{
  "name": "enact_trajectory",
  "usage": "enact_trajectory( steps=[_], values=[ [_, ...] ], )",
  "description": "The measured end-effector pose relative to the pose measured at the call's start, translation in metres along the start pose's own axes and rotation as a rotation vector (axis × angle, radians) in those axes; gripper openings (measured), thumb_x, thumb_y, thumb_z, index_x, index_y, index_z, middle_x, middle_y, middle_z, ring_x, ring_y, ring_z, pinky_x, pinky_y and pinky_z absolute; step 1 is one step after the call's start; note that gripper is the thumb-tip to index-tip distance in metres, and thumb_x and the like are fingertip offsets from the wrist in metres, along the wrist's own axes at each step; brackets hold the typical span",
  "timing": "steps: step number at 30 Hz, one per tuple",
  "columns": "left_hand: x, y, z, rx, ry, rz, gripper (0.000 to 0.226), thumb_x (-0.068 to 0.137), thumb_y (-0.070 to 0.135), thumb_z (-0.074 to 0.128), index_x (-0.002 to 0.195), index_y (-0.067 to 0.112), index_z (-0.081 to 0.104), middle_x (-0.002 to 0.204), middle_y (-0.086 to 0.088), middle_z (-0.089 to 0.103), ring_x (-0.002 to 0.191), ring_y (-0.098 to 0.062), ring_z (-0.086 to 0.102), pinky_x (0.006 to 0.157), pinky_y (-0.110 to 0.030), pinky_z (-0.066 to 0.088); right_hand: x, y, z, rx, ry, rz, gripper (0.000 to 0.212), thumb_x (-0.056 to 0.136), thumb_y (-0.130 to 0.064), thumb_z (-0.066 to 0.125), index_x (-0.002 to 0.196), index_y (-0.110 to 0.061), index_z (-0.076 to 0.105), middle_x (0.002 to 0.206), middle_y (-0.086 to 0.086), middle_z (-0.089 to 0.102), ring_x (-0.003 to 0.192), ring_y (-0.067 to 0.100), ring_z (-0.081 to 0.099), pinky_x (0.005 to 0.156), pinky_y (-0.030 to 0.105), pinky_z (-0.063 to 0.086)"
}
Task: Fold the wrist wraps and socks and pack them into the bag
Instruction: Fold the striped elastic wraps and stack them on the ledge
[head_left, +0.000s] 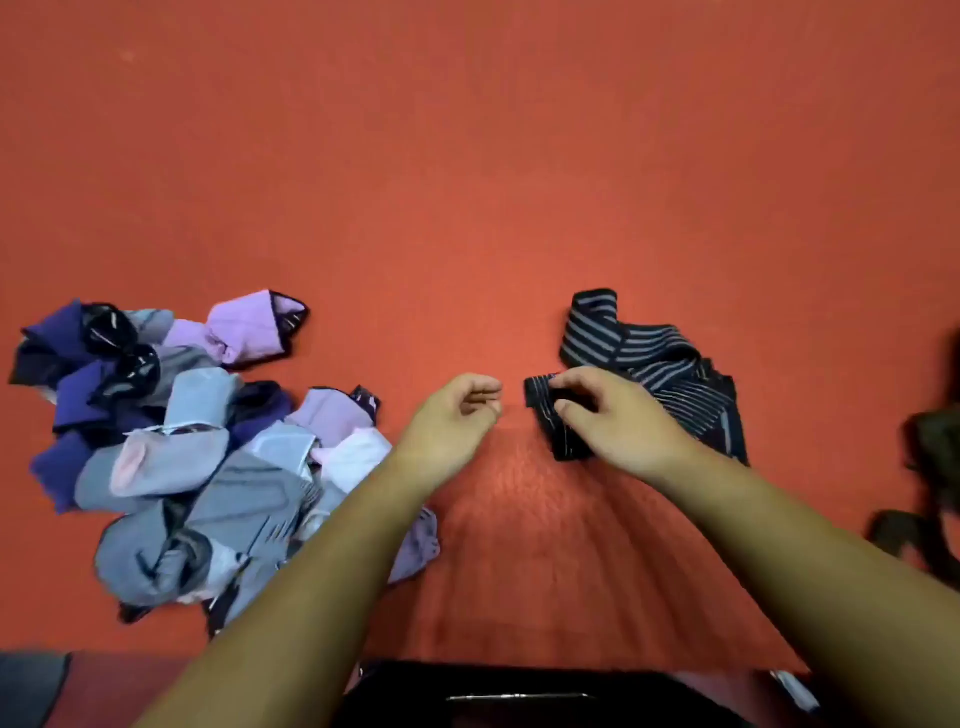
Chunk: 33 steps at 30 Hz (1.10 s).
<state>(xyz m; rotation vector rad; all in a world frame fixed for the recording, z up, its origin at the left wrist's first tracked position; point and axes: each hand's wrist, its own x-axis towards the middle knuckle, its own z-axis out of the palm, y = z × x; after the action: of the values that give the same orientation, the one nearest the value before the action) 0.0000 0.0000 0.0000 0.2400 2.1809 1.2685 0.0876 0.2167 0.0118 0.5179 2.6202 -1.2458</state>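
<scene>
Red counter (467, 156) carries everything. Right hand (613, 415) rests on the near-left end of the black striped wrist wraps (649, 364), fingers curled and pinching a folded end of the fabric, so this grip is closed on the wraps. The wraps lie bunched right of the counter's middle, one striped band sticking out toward the far edge, the rest crumpled under and behind the hand. Left hand (457, 415) sits just beside the right one, apart from the fabric, fingers loosely curled with a gap at the fingertips; grip is open and holds nothing. Pile of socks (182, 441), in purple, lilac, grey and pale pink, lies heaped toward the counter's left edge, well apart from the wraps; left forearm crosses over its near-right corner. Dark blurred object (930, 452) at the right edge, cannot tell what it is. Black item (519, 696) at the near edge between the forearms, cut off by the frame.
</scene>
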Motion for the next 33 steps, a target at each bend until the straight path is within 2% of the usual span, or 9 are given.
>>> enact_trajectory(
  steps=[3,5,7,14,18,23,27,30,33],
  values=[
    [0.002,-0.044,0.029,0.177,-0.038,0.134,0.034,0.101,0.020,0.068,0.136,0.021,0.066,0.135,0.009,0.068,0.126,-0.004,0.060,0.112,-0.017,0.038,-0.004,0.037,0.029,-0.130,0.026,-0.135,0.043,0.100,-0.023,0.067,0.142,-0.022,0.063,0.148,-0.008,0.059,0.139,0.010,0.051,0.116,0.019,0.031],
    [-0.001,-0.072,0.043,0.299,-0.043,0.225,0.041,0.100,0.029,0.066,0.140,0.023,0.064,0.141,0.009,0.063,0.132,-0.006,0.053,0.114,-0.015,0.031,-0.010,0.062,0.050,-0.148,0.057,-0.208,0.050,0.097,-0.020,0.068,0.146,-0.021,0.060,0.153,-0.005,0.055,0.144,0.012,0.047,0.124,0.025,0.029],
    [0.001,-0.091,0.050,0.364,0.005,0.345,0.044,0.097,0.035,0.062,0.140,0.025,0.064,0.143,0.011,0.062,0.135,-0.008,0.052,0.117,-0.020,0.030,-0.016,0.082,0.067,-0.149,0.135,-0.273,0.053,0.096,-0.017,0.070,0.147,-0.022,0.059,0.155,-0.005,0.054,0.145,0.012,0.046,0.125,0.029,0.030],
    [0.006,-0.121,0.062,0.459,0.121,0.555,0.034,0.095,0.038,0.062,0.128,0.031,0.070,0.147,0.017,0.059,0.139,-0.011,0.051,0.119,-0.033,0.035,-0.022,0.115,0.096,-0.207,0.345,-0.467,0.036,0.098,-0.016,0.071,0.134,-0.019,0.069,0.149,-0.004,0.061,0.140,0.015,0.053,0.121,0.037,0.039],
    [0.006,-0.123,0.065,0.505,0.143,0.573,0.036,0.093,0.040,0.061,0.126,0.031,0.070,0.147,0.016,0.060,0.138,-0.012,0.050,0.119,-0.034,0.036,-0.024,0.123,0.098,-0.188,0.435,-0.519,0.024,0.100,-0.017,0.070,0.123,-0.022,0.073,0.142,-0.007,0.064,0.135,0.012,0.055,0.117,0.035,0.041],
    [0.006,-0.123,0.067,0.593,0.152,0.599,0.034,0.096,0.031,0.066,0.129,0.028,0.071,0.148,0.010,0.062,0.135,-0.014,0.051,0.114,-0.024,0.032,-0.030,0.122,0.099,-0.176,0.566,-0.577,0.021,0.099,-0.018,0.072,0.119,-0.023,0.076,0.133,-0.006,0.066,0.128,0.013,0.056,0.115,0.027,0.036],
    [0.000,-0.115,0.074,0.724,0.154,0.589,0.035,0.100,0.021,0.064,0.135,0.017,0.068,0.148,-0.003,0.062,0.138,-0.024,0.054,0.115,-0.028,0.033,-0.034,0.122,0.105,-0.164,0.573,-0.599,0.021,0.101,-0.022,0.068,0.121,-0.022,0.074,0.129,-0.004,0.066,0.125,0.018,0.058,0.114,0.034,0.041],
    [-0.017,-0.102,0.080,0.819,0.090,0.491,0.048,0.101,0.027,0.063,0.146,0.012,0.057,0.150,-0.011,0.057,0.140,-0.029,0.052,0.116,-0.033,0.037,-0.060,0.122,0.109,-0.070,0.585,-0.566,0.022,0.101,-0.019,0.068,0.121,-0.016,0.073,0.122,-0.001,0.069,0.119,0.016,0.062,0.110,0.035,0.046],
    [-0.047,-0.096,0.090,0.762,0.072,0.431,0.073,0.098,0.034,0.072,0.159,0.012,0.037,0.158,-0.014,0.047,0.145,-0.029,0.047,0.117,-0.033,0.035,-0.095,0.122,0.114,0.044,0.588,-0.493,0.019,0.101,-0.018,0.068,0.119,-0.017,0.072,0.118,-0.002,0.071,0.114,0.013,0.063,0.105,0.029,0.046]
  ],
)
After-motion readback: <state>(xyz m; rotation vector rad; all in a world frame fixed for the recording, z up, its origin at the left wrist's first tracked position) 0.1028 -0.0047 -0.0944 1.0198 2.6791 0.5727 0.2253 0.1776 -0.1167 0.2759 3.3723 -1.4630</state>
